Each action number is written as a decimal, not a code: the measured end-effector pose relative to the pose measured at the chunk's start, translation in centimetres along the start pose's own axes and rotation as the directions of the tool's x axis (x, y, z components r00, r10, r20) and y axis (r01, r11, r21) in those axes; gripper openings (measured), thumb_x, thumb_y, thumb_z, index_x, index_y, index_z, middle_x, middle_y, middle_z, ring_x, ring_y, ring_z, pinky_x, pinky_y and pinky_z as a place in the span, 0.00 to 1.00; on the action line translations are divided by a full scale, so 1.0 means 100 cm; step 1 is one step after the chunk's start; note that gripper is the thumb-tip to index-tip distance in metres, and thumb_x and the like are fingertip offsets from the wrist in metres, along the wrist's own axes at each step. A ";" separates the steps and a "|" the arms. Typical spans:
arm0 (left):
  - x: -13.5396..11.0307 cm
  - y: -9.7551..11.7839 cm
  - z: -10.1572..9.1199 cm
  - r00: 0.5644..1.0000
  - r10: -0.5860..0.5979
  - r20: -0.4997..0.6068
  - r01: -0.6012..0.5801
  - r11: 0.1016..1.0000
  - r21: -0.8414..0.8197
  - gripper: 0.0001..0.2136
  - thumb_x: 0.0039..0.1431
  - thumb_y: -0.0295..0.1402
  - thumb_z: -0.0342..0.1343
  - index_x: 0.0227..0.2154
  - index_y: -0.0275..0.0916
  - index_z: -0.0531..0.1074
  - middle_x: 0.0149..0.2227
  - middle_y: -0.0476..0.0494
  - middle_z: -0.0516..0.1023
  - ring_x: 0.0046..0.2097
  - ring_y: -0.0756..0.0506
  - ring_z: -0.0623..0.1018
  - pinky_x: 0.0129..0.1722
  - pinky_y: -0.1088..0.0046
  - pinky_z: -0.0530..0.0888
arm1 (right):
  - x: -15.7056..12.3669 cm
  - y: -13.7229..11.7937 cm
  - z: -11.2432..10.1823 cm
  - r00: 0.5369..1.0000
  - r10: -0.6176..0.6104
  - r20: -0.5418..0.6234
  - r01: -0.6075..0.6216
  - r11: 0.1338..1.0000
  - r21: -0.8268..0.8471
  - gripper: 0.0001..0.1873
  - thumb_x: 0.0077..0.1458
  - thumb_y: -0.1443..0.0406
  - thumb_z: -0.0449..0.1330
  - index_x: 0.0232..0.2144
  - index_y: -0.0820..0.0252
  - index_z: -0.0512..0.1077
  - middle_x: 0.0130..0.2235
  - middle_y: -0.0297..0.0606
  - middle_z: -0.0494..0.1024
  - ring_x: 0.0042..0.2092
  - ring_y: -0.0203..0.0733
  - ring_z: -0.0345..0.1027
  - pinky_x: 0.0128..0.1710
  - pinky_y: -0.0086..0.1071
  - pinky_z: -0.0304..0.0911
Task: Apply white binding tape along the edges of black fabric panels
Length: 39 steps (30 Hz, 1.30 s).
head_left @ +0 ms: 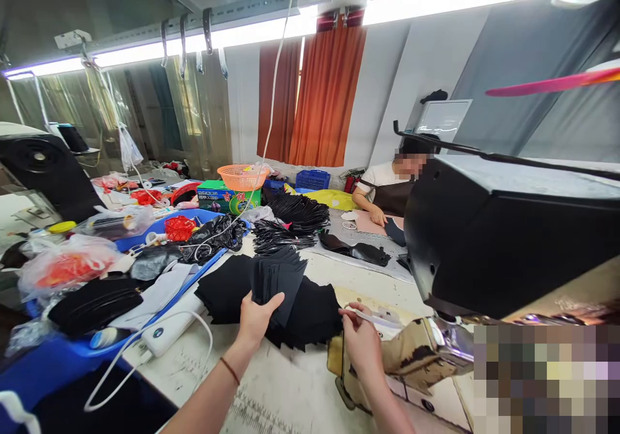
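Note:
My left hand [255, 321] is closed on a black fabric piece [279, 285] that it lifts off a spread stack of black fabric pieces [310, 314] on the worktable [285, 389]. My right hand [361, 338] pinches a thin white tool [380, 320], beside the taped base of a black machine [504, 227] at the right.
More black cut pieces [295, 217] lie farther back, with plastic bags, a red basket [179, 227] and an orange basket [242, 177] at the left. A white power strip [169, 327] with its cable lies near the left edge. A seated person [387, 188] works at the far side.

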<state>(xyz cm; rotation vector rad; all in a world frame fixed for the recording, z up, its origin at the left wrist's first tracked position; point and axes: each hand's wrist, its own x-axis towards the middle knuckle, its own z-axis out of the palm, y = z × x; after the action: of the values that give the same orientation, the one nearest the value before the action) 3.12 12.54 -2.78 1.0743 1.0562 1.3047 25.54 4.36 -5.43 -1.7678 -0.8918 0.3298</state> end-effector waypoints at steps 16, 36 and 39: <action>-0.001 0.007 0.005 0.995 0.094 -0.027 -0.086 0.971 0.222 0.15 0.47 0.36 0.67 0.37 0.35 0.78 0.40 0.37 0.83 0.43 0.39 0.82 0.46 0.62 0.77 | 0.026 -0.039 0.014 0.951 0.086 0.296 -0.029 0.981 -0.193 0.10 0.58 0.61 0.63 0.37 0.62 0.72 0.27 0.27 0.73 0.28 0.34 0.68 0.35 0.35 0.68; -0.017 -0.006 0.028 0.933 0.346 0.100 -0.298 0.585 0.754 0.23 0.51 0.32 0.62 0.51 0.32 0.68 0.46 0.33 0.79 0.48 0.35 0.79 0.49 0.58 0.74 | 0.025 -0.066 0.003 0.907 0.264 0.329 -0.198 0.955 -0.220 0.10 0.61 0.65 0.60 0.45 0.62 0.70 0.39 0.34 0.76 0.34 0.35 0.72 0.34 0.33 0.72; -0.016 -0.007 0.027 0.930 0.353 0.106 -0.303 0.568 0.765 0.24 0.52 0.33 0.62 0.51 0.32 0.68 0.46 0.32 0.79 0.49 0.35 0.79 0.49 0.59 0.74 | 0.025 -0.055 0.001 0.905 0.283 0.319 -0.198 0.941 -0.274 0.09 0.61 0.65 0.61 0.44 0.63 0.71 0.38 0.34 0.76 0.35 0.36 0.72 0.35 0.34 0.71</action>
<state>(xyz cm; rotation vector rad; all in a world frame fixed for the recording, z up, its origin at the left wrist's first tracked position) 5.89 10.95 -2.94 1.9814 1.5889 1.1649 24.95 6.95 0.00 -2.0872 -0.9947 0.7519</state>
